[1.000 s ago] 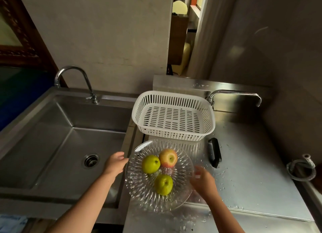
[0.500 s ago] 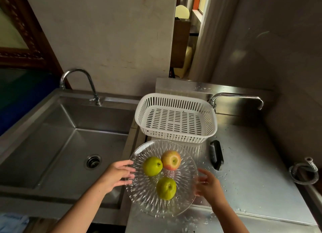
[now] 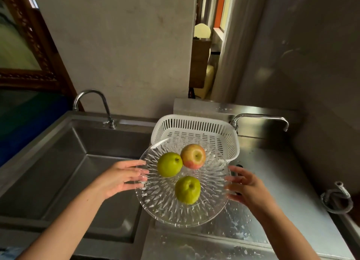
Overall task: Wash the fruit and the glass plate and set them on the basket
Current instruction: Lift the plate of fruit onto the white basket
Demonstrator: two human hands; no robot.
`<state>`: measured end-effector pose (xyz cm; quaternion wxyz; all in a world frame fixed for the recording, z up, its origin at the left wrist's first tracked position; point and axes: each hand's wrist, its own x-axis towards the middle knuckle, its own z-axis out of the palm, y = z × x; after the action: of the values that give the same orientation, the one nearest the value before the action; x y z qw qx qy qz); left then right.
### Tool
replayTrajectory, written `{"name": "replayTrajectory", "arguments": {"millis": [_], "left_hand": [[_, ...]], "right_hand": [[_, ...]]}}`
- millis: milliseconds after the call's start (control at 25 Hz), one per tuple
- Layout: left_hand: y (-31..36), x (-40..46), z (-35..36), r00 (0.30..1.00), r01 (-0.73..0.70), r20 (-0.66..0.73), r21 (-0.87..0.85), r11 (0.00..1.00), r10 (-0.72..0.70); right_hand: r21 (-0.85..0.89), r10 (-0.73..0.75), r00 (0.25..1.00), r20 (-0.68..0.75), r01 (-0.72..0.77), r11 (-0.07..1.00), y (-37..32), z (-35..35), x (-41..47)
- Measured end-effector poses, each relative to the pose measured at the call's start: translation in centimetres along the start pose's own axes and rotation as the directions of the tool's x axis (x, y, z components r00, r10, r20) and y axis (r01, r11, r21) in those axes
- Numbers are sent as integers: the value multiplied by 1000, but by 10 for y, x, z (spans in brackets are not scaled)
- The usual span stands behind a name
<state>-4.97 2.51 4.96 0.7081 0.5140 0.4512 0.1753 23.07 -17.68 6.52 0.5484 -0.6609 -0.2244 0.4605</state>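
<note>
- At the far left I see the curved tap (image 3: 91,102) standing over the deep steel sink (image 3: 58,172); no water shows at its spout. That basin is where I judge the washing belongs.
- My left hand (image 3: 116,179) holds the left rim of the glass plate (image 3: 165,205), fingers spread fairly straight with the tips on or under the edge. It supports more than it clamps.
- The plate sits in the middle of the view, over the divide between sink and counter, its far edge overlapping the near wall of the white basket (image 3: 194,123). It looks lifted, though I cannot be certain it is clear of the counter.
- Three fruits ride on it: a green one (image 3: 169,164) to the left, a red-and-yellow apple (image 3: 193,156) touching it at the far side, and a second green one (image 3: 187,189) nearer me, apart from the pair.
- My right hand (image 3: 247,187) takes the right rim, fingers loosely spread, thumb side up; how far they reach under the glass is hidden.
- To do this well I want the plate level and both hands moving left together toward the sink. Loose round fruit will roll with any tilt, and wet glass is slippery.
- To the right lie the wet steel counter (image 3: 282,182) and a second, straight tap (image 3: 261,117) beyond the basket.
</note>
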Motion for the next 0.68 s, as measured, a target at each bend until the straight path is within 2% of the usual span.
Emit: {"name": "replayTrajectory", "arguments": {"millis": [160, 360, 680], "left_hand": [[52, 35, 10, 999, -43, 29, 49, 998, 42], [96, 99, 23, 998, -27, 64, 97, 995, 21], [87, 188, 28, 996, 80, 32, 110, 991, -84]], "right_hand": [[19, -29, 998, -57, 30, 999, -40, -7, 30], [34, -8, 984, -178, 15, 999, -66, -7, 80], [-17, 78, 950, -302, -87, 996, -55, -3, 169]]}}
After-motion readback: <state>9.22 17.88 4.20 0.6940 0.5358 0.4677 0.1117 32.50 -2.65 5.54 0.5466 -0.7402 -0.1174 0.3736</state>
